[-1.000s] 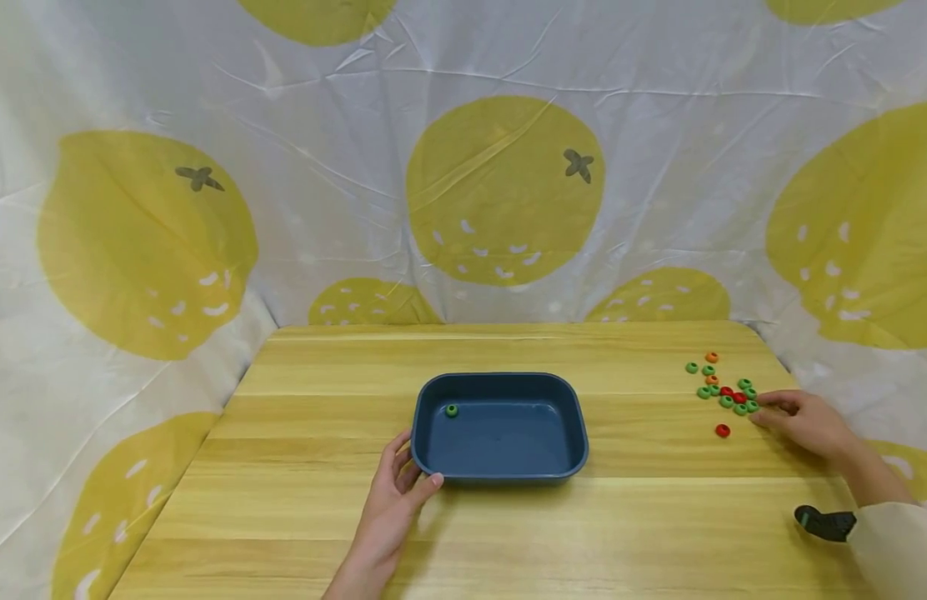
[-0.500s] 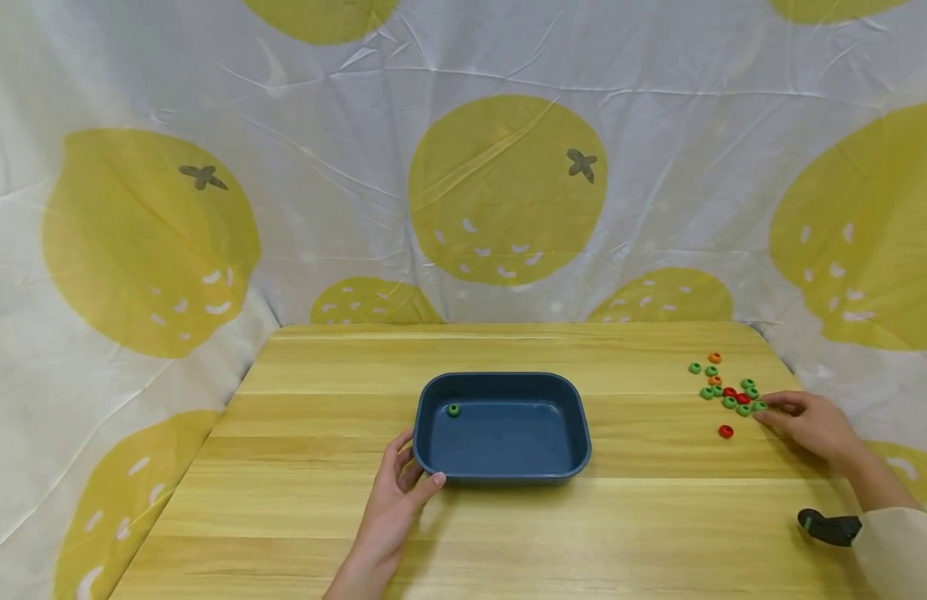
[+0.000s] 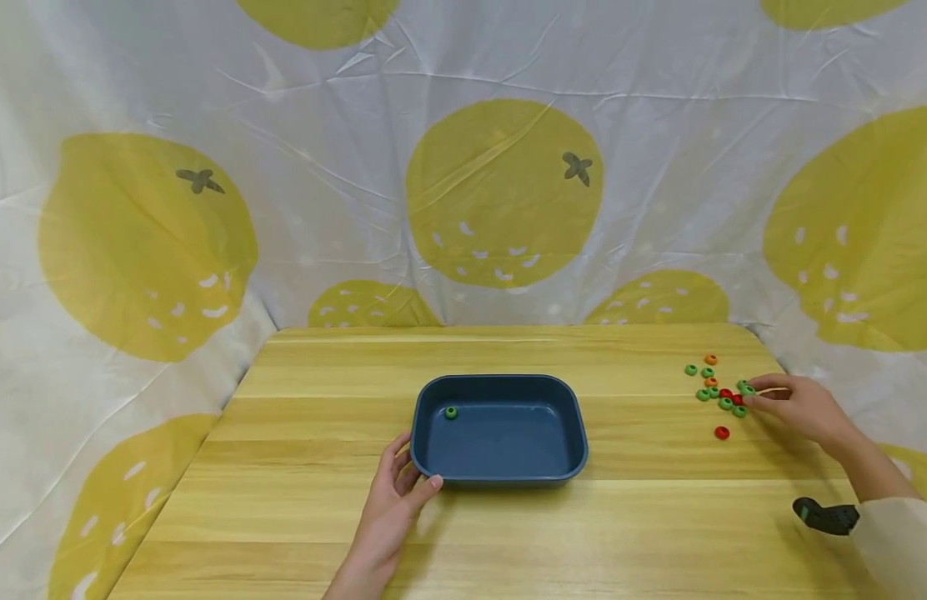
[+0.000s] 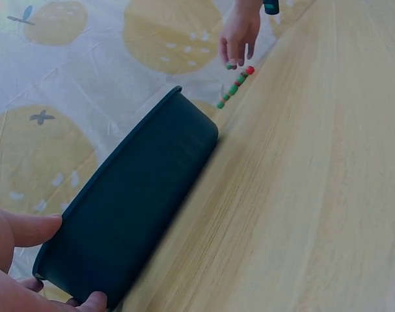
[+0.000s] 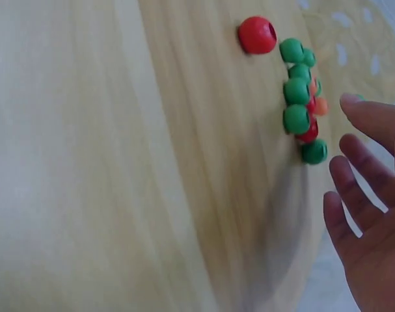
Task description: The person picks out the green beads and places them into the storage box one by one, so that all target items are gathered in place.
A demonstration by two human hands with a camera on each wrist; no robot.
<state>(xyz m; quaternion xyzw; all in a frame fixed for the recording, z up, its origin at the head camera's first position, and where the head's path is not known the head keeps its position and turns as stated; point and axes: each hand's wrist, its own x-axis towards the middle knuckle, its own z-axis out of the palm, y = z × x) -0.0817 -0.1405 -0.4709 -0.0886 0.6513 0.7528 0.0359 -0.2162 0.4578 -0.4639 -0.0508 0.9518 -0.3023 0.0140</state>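
Note:
At the near left corner of a dark blue rectangular bin [image 3: 501, 446], my left hand [image 3: 388, 504] grips the wall, its thumb at the rim. A green bead [image 3: 452, 412] lies inside the bin, toward its back left. On the right, my right hand [image 3: 801, 408] pinches a green bead [image 3: 747, 390] between thumb and fingers, just above the other beads. In the right wrist view the thumb mostly hides that bead. Below the hand are several green beads [image 5: 296, 119], with red and orange ones among them. One red bead [image 3: 722, 433] lies apart, nearer the front.
The wooden table [image 3: 283, 483] carries everything. Behind it hangs a white cloth [image 3: 658, 183] printed with yellow fruit. A black strap-like device [image 3: 825, 517] sticks out by the right sleeve [image 3: 894, 542].
My right hand first drew a green bead slightly right, then lifted it up and leftward over the others. The left hand and bin stay put.

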